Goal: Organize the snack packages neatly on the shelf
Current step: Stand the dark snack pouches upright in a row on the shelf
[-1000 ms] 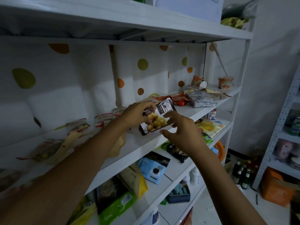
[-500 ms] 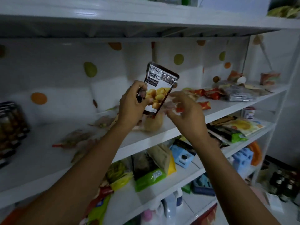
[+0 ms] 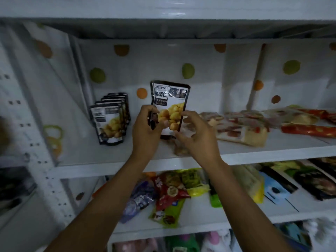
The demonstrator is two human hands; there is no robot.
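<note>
A black and white chestnut pouch (image 3: 169, 102) stands upright in the air above the white shelf (image 3: 181, 160). My left hand (image 3: 147, 130) grips its lower left edge. My right hand (image 3: 198, 135) is at its lower right corner with curled fingers, pinching the edge. To the left, a row of several matching chestnut pouches (image 3: 110, 122) stands upright on the shelf against the back. Loose flat snack packs (image 3: 241, 130) lie scattered on the shelf to the right, along with red wrapped sticks (image 3: 309, 130).
A white perforated upright (image 3: 31, 135) bounds the shelf on the left. The polka-dot backing (image 3: 187, 70) closes the rear. The shelf below holds mixed colourful snack bags (image 3: 171, 193) and blue packs (image 3: 276, 190). Another board (image 3: 163, 8) runs close overhead.
My view has swung left, bringing the standing row of pouches into sight. The held pouch has turned upright and moved left towards that row, with both hands still on it.
</note>
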